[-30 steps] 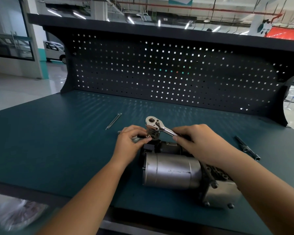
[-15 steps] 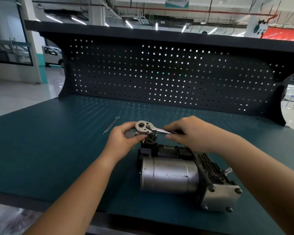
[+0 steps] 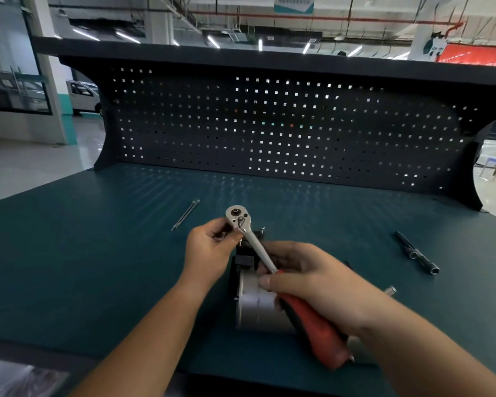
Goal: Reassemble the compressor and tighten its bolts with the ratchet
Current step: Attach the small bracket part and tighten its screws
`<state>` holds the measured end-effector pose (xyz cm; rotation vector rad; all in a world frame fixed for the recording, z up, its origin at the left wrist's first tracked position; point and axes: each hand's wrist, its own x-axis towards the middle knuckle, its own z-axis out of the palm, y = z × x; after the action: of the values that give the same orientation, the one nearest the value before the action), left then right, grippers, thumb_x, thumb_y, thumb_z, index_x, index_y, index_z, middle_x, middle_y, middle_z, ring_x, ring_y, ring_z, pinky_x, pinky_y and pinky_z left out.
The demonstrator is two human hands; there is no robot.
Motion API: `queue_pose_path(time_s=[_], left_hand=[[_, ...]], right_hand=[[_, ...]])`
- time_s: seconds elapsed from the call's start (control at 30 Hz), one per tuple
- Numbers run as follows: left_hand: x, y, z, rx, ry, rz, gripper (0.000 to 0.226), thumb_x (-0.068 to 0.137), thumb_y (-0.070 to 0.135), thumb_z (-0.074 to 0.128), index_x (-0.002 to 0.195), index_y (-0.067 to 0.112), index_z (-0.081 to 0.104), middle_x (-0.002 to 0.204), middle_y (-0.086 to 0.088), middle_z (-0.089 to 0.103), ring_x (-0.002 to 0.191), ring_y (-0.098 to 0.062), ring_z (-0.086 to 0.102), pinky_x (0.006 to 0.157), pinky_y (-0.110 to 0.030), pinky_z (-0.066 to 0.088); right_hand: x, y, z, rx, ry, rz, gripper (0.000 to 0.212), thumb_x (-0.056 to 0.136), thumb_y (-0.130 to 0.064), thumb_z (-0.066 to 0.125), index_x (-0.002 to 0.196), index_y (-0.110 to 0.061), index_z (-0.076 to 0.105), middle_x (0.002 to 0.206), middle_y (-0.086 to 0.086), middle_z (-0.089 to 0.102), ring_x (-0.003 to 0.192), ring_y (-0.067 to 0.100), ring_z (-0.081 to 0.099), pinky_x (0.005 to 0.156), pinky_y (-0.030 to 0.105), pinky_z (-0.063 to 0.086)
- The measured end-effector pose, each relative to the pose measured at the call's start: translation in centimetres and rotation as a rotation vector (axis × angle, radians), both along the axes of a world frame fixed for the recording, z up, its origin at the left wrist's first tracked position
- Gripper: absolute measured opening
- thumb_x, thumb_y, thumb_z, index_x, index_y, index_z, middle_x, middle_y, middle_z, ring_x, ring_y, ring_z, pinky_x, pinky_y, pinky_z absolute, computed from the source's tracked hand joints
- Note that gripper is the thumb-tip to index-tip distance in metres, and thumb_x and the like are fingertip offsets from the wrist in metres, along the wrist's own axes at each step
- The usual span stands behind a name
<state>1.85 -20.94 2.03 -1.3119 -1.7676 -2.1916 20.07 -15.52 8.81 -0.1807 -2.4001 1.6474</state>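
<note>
Dark teal matting covers the workbench, and at the lower centre of the frame the right hand grips the ratchet where its chrome shank meets the red handle. The fingers wrap over the top and the thumb presses in from the near side. The handle runs down and right toward the lower edge of the picture, and the round head points up and left. At the head, the left hand has its fingers curled under and against the ratchet, pinching it from the left. A small silvery piece shows between those fingers, too small to identify. Directly beneath both hands lies the compressor. It rests on its side on the mat, its silver cylinder partly covered by the right hand and the handle, with a black block at its far end. A short bolt stands upright just right of the ratchet's shank. Two long thin bolts lie side by side on the mat to the upper left of the left hand, well apart from the compressor. Two dark socket bars lie at centre right. Behind the bench rises a black pegboard, and a white vehicle stands at upper left.
</note>
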Motion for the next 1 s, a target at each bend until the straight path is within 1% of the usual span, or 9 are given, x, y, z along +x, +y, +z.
queue_pose_path(time_s=[0.1,0.17,0.23,0.43,0.53,0.67,0.77,0.9,1.0], left_hand=[[0.2,0.0,0.1,-0.009,0.022,-0.004,0.032,0.082,-0.004,0.065,0.077,0.027,0.07,0.076,0.011,0.073,0.077,-0.005,0.068,0.072,-0.018,0.053],[0.1,-0.1,0.4,-0.026,0.051,-0.029,0.037,0.081,-0.008,0.064,0.076,0.029,0.068,0.072,0.02,0.071,0.071,0.007,0.065,0.067,-0.008,0.047],[-0.2,-0.1,0.7,-0.043,0.07,-0.054,0.038,0.081,-0.008,0.065,0.078,0.03,0.067,0.07,0.024,0.069,0.07,0.012,0.062,0.066,-0.005,0.044],[-0.4,0.0,1.1,-0.066,0.042,-0.154,0.029,0.082,-0.003,0.065,0.084,0.026,0.07,0.078,0.02,0.072,0.081,0.003,0.066,0.079,-0.013,0.05],[-0.3,0.1,1.0,-0.056,0.037,-0.141,0.027,0.082,0.0,0.066,0.086,0.026,0.07,0.081,0.019,0.072,0.084,0.0,0.067,0.084,-0.017,0.051],[-0.1,0.3,0.7,-0.011,0.01,-0.081,0.025,0.084,0.0,0.064,0.088,0.024,0.07,0.079,0.019,0.072,0.082,0.003,0.066,0.079,-0.013,0.049],[-0.1,0.4,0.5,-0.018,0.008,-0.083,0.025,0.086,0.0,0.061,0.091,0.023,0.069,0.084,0.017,0.072,0.086,0.0,0.067,0.081,-0.015,0.049],[-0.2,0.3,0.4,-0.029,0.026,-0.101,0.029,0.087,-0.003,0.059,0.091,0.025,0.066,0.079,0.023,0.071,0.081,0.007,0.065,0.074,-0.009,0.047],[-0.5,-0.2,0.0,-0.076,0.028,-0.119,0.03,0.085,-0.003,0.062,0.089,0.026,0.066,0.081,0.023,0.071,0.081,0.007,0.066,0.073,-0.008,0.047]], right_hand=[[0.6,0.6,0.0,0.054,-0.022,0.042,0.037,0.075,-0.007,0.068,0.107,-0.025,0.063,0.083,-0.007,0.062,0.068,0.001,0.057,0.063,0.016,0.047],[1.0,2.4,1.1,0.33,-0.114,-0.011,0.043,0.078,-0.002,0.07,0.107,-0.033,0.062,0.083,-0.008,0.067,0.069,-0.001,0.06,0.066,0.014,0.048],[1.0,4.8,2.9,0.67,-0.191,-0.164,0.032,0.077,-0.012,0.073,0.103,-0.029,0.068,0.078,-0.011,0.068,0.067,-0.002,0.06,0.067,0.013,0.048],[-2.3,9.6,6.1,1.215,-0.197,-0.327,0.022,0.094,-0.029,0.053,0.114,-0.034,0.061,0.112,-0.011,0.061,0.106,0.013,0.055,0.099,0.036,0.037],[-3.6,10.2,5.4,1.355,-0.178,-0.329,0.022,0.099,-0.033,0.042,0.118,-0.035,0.053,0.115,-0.01,0.055,0.111,0.014,0.051,0.1,0.037,0.03],[-1.7,9.4,4.9,1.362,-0.175,-0.309,0.027,0.098,-0.039,0.04,0.122,-0.034,0.052,0.113,-0.006,0.053,0.107,0.019,0.052,0.087,0.034,0.041],[0.5,7.5,4.8,1.286,-0.205,-0.249,0.028,0.091,-0.047,0.051,0.115,-0.037,0.06,0.106,-0.012,0.063,0.099,0.013,0.058,0.081,0.029,0.046],[1.2,4.2,4.1,0.986,-0.235,-0.106,0.03,0.079,-0.054,0.06,0.09,-0.027,0.065,0.08,-0.009,0.066,0.074,0.007,0.059,0.072,0.027,0.048],[0.5,2.2,2.4,0.692,-0.212,-0.055,0.034,0.082,-0.045,0.063,0.072,-0.013,0.059,0.057,0.0,0.052,0.049,0.01,0.044,0.051,0.024,0.04]])
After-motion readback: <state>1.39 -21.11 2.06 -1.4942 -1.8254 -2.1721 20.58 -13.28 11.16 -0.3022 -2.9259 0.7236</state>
